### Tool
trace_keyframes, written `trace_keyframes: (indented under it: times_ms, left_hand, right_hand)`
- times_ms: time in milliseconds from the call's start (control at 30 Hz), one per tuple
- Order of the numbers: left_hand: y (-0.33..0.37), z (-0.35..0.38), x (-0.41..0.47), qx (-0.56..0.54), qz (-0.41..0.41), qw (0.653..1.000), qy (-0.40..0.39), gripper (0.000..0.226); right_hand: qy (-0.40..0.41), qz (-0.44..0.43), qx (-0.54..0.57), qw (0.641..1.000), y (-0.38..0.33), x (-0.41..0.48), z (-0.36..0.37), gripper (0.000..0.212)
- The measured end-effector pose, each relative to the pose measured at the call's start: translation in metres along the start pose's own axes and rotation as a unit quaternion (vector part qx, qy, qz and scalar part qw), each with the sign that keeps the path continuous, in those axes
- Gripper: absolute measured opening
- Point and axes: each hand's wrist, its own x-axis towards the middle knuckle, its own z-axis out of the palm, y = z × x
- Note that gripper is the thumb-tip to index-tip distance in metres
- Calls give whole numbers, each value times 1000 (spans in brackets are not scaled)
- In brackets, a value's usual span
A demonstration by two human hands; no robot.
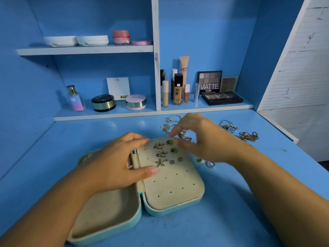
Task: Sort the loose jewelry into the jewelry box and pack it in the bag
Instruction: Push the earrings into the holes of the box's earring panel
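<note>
Five fingers point(138, 139) of the left hand point(117, 163) lie spread and almost straight on the open jewelry box point(178, 202). The thumb presses on the beige pad of the right half, and the other fingertips touch the far edge of the box near the hinge. They curl round nothing. The fingers point(173, 133) of the right hand point(199, 138) are bent, with the thumb and the first finger close to each other over the far right corner of the pad. This hand is blurred, so I cannot tell if the tips pinch a small piece.

The box lies opened flat on the blue desk point(53, 157), directly in front of the person. Its left half is a beige tray, partly covered by the left forearm. On the pad of the right half several earrings sit in the far rows of holes: a starfish earring point(160, 162), two gold pieces above it, and green studs point(174, 150) beside them.

Loose jewelry lies on the desk behind and to the right of the box. Thin hoops point(171, 119) are behind the right hand, gold chains point(248, 136) are well to the right, and two small rings point(210, 164) are just beside the right edge of the box. On the shelf behind stand cosmetics, among them a perfume bottle point(75, 98) and an eyeshadow palette point(222, 98).
</note>
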Motion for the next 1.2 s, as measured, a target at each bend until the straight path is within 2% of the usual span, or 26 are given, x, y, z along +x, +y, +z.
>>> trace_keyframes:
  times_ms: [100,200,333,467,667,900,1067,1200]
  left_hand:
    - [2,1,0,-9,31,999,19,71]
    - [4,5,1,-20,75,996,35,47]
    - [4,9,2,-26,107,993,33,36]
    - [4,12,5,-35,120,991,44,35]
    - [4,14,7,-56,113,989,73,32]
    - [3,17,6,-53,112,991,58,39]
    - [4,16,8,-63,113,989,67,27]
    - [5,16,7,-59,114,989,72,19]
  right_hand:
    - [49,91,-87,991,41,2,-16,16]
    - [27,181,-140,973,75,0,-22,18]
    - [5,219,-138,966,87,1,-21,18]
    - [-7,234,-159,959,89,3,-20,16]
    - [27,306,-197,931,100,-1,-26,22]
    - [18,338,-186,922,100,0,-25,15]
    - [11,358,-205,911,90,5,-24,26]
    - [11,369,-217,904,83,7,-21,24]
